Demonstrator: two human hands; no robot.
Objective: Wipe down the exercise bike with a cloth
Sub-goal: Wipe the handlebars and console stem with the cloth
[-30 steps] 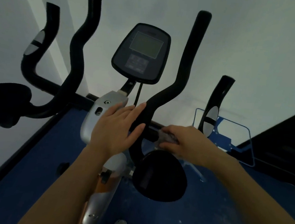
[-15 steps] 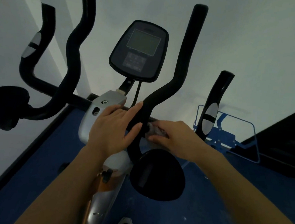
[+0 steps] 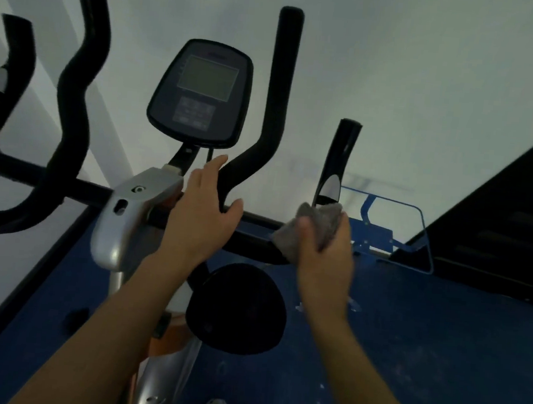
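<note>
Two changes we note since half second ago: right hand (image 3: 324,258) off crossbar (image 3: 256,230), now raised, clenched on grey cloth (image 3: 312,228) near right end of bar; left hand (image 3: 201,214) fingers lifted, released, thumb against curved handlebar (image 3: 260,143). Exercise bike console (image 3: 202,93) above hands. Open blue floor (image 3: 423,344) right of saddle-shaped pad (image 3: 236,308).

Your right hand (image 3: 324,258) closes its fingers (image 3: 305,237) around a mottled grey cloth (image 3: 313,227). Just beyond your left fingertips (image 3: 217,162) curves a matte black handlebar (image 3: 264,143); above them sits a dark grey console (image 3: 200,94) with a pale grey-green screen. Beside your knuckles lies a silver housing (image 3: 132,209). The floor (image 3: 407,343) is deep blue, flecked white.
</note>
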